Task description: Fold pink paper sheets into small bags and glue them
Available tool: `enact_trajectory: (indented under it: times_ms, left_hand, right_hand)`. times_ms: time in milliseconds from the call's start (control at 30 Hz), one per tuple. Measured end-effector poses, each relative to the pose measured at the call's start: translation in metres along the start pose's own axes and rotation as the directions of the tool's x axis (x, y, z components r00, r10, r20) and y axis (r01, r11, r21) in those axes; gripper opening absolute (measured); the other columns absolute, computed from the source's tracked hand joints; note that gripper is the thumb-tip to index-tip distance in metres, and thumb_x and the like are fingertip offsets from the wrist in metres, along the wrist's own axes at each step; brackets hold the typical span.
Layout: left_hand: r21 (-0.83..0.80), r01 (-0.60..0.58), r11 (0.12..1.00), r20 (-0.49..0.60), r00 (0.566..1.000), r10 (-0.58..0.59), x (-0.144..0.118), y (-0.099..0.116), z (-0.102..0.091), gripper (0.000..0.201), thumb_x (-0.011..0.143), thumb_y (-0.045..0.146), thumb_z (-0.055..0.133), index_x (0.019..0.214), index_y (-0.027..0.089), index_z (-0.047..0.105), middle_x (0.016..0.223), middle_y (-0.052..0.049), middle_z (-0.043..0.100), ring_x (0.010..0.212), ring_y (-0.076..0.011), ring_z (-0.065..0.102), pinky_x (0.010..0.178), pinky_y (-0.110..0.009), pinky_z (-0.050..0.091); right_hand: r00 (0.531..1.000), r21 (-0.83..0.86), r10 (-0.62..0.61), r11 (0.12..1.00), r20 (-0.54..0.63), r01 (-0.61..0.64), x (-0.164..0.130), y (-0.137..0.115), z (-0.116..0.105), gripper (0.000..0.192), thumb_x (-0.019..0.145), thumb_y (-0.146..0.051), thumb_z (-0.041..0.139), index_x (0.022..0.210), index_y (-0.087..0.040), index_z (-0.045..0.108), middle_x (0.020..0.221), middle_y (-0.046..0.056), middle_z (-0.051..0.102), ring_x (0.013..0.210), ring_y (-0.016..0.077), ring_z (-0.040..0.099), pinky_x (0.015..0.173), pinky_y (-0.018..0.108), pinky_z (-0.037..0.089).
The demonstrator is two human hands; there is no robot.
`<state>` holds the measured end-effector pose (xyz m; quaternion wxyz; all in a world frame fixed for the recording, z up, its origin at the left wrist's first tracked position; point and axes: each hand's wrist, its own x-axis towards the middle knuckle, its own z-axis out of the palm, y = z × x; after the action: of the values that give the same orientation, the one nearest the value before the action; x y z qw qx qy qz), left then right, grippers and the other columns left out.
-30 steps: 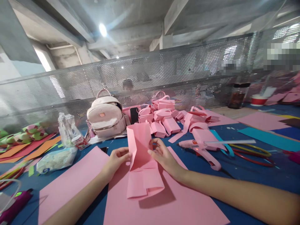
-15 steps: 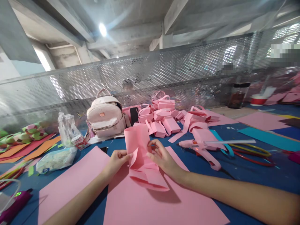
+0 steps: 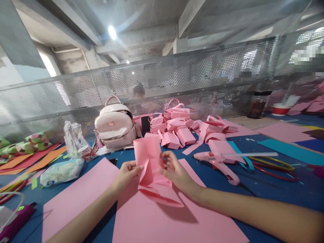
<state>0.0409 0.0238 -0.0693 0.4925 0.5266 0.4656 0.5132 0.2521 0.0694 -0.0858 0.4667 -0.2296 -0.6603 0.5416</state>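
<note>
A folded pink paper piece [image 3: 152,168] stands between my hands above a large pink sheet [image 3: 162,219] on the blue table. My left hand [image 3: 126,175] pinches its left edge. My right hand [image 3: 176,172] grips its right side, thumb on the front. The upper part of the paper stands upright; the lower flaps bend toward me and rest on the sheet.
A pile of finished pink paper bags [image 3: 177,126] and a pale backpack [image 3: 115,126] lie behind. A pink glue gun [image 3: 215,160] lies to the right, coloured strips [image 3: 270,163] beyond it. Another pink sheet [image 3: 76,199], plastic bags [image 3: 60,172] and a magenta tool [image 3: 15,219] are at left. A perforated metal screen [image 3: 177,81] bounds the table.
The lower flaps, hanging flat a second ago, have been folded up and inward. My hands have closed in on the paper and the piece sits lower.
</note>
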Motion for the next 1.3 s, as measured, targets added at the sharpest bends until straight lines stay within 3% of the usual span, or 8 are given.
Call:
enact_trajectory:
  times_ms: [200,300,467,767,967,1033,1167,1300]
  left_hand:
    - [-0.009,0.016,1.000,-0.006,1.000,-0.016,0.000,0.006,-0.001,0.051,0.067,0.061,0.083,0.063,0.014,0.066,0.047,0.005,0.048,0.043,-0.0070,0.040,0.046,-0.022,0.028]
    - [0.010,0.002,1.000,-0.030,1.000,-0.002,-0.001,0.005,-0.002,0.051,0.069,0.060,0.082,0.058,0.015,0.061,0.046,0.006,0.046,0.043,-0.0060,0.036,0.046,-0.022,0.023]
    - [0.061,-0.024,0.998,-0.064,0.998,0.028,-0.002,0.002,-0.005,0.056,0.068,0.060,0.082,0.051,0.016,0.053,0.044,0.006,0.043,0.043,-0.0058,0.033,0.046,-0.022,0.021]
    - [0.123,-0.093,0.988,-0.069,0.992,0.102,-0.002,0.001,-0.005,0.061,0.070,0.069,0.076,0.051,0.017,0.051,0.047,0.006,0.038,0.047,-0.0064,0.029,0.049,-0.022,0.020]
    - [0.127,-0.143,0.982,-0.084,0.984,0.154,-0.002,0.004,-0.010,0.056,0.079,0.063,0.071,0.054,0.015,0.055,0.051,0.005,0.042,0.052,-0.0088,0.035,0.051,-0.023,0.024]
    - [0.135,-0.147,0.980,-0.088,0.983,0.160,-0.003,0.004,-0.010,0.054,0.078,0.062,0.073,0.056,0.015,0.060,0.052,0.003,0.047,0.054,-0.0107,0.040,0.052,-0.024,0.026]
    - [0.151,-0.150,0.977,-0.091,0.982,0.165,-0.003,0.002,-0.008,0.054,0.078,0.065,0.071,0.061,0.014,0.066,0.053,0.001,0.052,0.057,-0.0134,0.046,0.053,-0.024,0.030]
    - [0.153,-0.150,0.977,-0.072,0.984,0.162,-0.001,-0.002,-0.008,0.055,0.077,0.067,0.071,0.063,0.014,0.068,0.053,0.000,0.055,0.058,-0.0156,0.050,0.054,-0.024,0.032]
  right_hand:
    - [0.960,-0.111,-0.246,0.966,-0.134,0.232,0.026,-0.037,-0.004,0.059,0.085,-0.044,0.074,0.130,-0.031,0.038,0.150,0.009,0.041,0.143,0.0234,0.040,0.118,0.045,0.032]
    - [0.924,-0.358,-0.381,0.862,0.009,0.359,0.053,-0.074,-0.008,0.049,0.091,-0.041,0.069,0.131,-0.029,0.043,0.147,0.008,0.049,0.142,0.0224,0.043,0.119,0.043,0.032]
    - [0.961,-0.786,-0.101,0.556,0.257,0.269,0.094,-0.113,0.004,0.057,0.081,-0.039,0.079,0.129,-0.025,0.053,0.117,0.006,0.072,0.105,0.0267,0.068,0.084,0.035,0.050]
    - [0.936,-0.877,0.004,0.351,0.351,0.328,0.117,-0.104,0.026,0.025,0.073,-0.031,0.078,0.060,-0.018,0.061,0.058,-0.004,0.052,0.059,0.0139,0.051,0.053,0.027,0.023]
    - [0.919,-0.889,-0.048,0.238,0.391,0.390,0.120,-0.106,0.009,0.004,0.081,-0.020,0.069,0.083,-0.018,0.073,0.077,0.001,0.068,0.073,0.0188,0.060,0.061,0.028,0.033]
    - [0.889,-0.870,-0.082,0.182,0.451,0.458,0.113,-0.106,0.018,0.020,0.081,-0.012,0.069,0.099,-0.018,0.074,0.096,0.007,0.073,0.093,0.0240,0.062,0.074,0.031,0.038]
    - [0.764,-0.757,-0.012,0.122,0.645,0.642,0.098,-0.099,0.046,0.006,0.077,-0.016,0.078,0.079,-0.021,0.076,0.089,0.005,0.075,0.095,0.0233,0.063,0.090,0.033,0.038]
    - [0.743,-0.740,0.013,0.092,0.669,0.666,0.095,-0.085,0.058,0.012,0.080,-0.012,0.072,0.072,-0.020,0.076,0.075,0.006,0.075,0.081,0.0222,0.062,0.089,0.035,0.039]
